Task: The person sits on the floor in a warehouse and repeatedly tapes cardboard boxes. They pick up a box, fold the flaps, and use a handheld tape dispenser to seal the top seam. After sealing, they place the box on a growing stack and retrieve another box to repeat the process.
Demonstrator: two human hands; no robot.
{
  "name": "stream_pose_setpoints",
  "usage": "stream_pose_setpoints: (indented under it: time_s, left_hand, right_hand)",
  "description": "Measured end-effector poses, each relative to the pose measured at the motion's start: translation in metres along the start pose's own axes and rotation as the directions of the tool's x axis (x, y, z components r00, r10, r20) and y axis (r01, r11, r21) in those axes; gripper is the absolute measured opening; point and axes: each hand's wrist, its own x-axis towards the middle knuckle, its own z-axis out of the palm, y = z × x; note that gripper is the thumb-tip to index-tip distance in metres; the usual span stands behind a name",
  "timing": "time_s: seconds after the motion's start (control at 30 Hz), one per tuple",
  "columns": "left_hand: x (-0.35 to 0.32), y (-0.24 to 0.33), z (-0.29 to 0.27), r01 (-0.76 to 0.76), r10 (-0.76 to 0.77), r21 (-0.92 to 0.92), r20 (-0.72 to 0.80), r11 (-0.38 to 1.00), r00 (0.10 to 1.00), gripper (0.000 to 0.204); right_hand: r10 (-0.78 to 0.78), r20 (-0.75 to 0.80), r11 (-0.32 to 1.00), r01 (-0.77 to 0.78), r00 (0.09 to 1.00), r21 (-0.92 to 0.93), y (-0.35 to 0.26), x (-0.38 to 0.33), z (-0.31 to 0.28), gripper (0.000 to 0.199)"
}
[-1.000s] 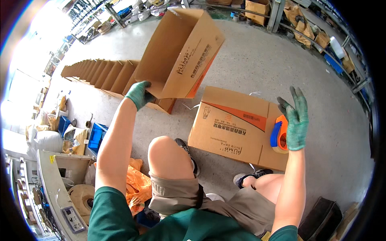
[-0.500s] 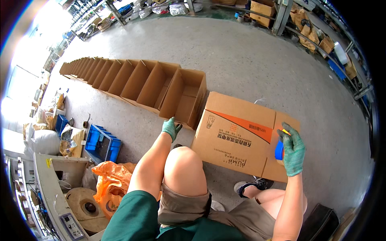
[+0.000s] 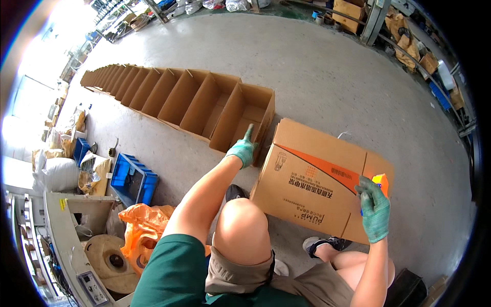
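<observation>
End box: on the floor at the near end of the row, cardboard end box at 12 o'clock from the middle of the view, mouth upward; a second ago it was tipped in the air, so its placing looks done.
Inside it: cardboard walls and bottom; the near corner is hidden.
Left hand: gloved left hand at the box's 6 o'clock, index finger stretched out, no grip seen; contact unclear.
Row: standing boxes run from it towards 9 o'clock; the nearer ones show bare cardboard within.
Flat cartons: printed cartons lie towards its 4 to 5 o'clock.
Right hand: gloved right hand beyond, near 4 o'clock, fingers bent before the tape dispenser; whether they grip it, cannot tell.
Blue crate: crate at 8 o'clock, something dark inside.
Orange bag: bag between 7 and 8 o'clock, contents hidden.
</observation>
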Motion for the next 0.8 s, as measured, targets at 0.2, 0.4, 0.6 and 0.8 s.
stream_pose_setpoints:
  time_s: [0.2,0.4,0.6,0.8]
  left_hand:
    - [0.042,-0.023,0.018,0.125,-0.129,0.151,0.021,0.981,0.991,0.061]
    - [0.029,-0.01,0.011,-0.296,0.43,0.342,-0.438,0.892,0.789,0.043]
    - [0.109,0.028,0.005,0.133,-0.188,-0.844,0.04,0.519,0.981,0.035]
    - [0.192,-0.031,0.107,0.415,-0.305,-0.642,0.282,0.645,0.91,0.066]
  right_hand:
    - [0.001,-0.003,0.998,-0.002,1.0,-0.068,0.002,0.005,0.001,0.027]
    - [0.0,0.079,0.97,0.019,0.997,-0.244,-0.017,0.008,0.003,0.021]
    - [0.024,0.146,0.965,0.016,0.989,-0.262,0.0,0.001,0.005,0.022]
    - [-0.084,0.249,0.876,0.191,0.965,-0.442,-0.019,0.023,0.011,0.023]
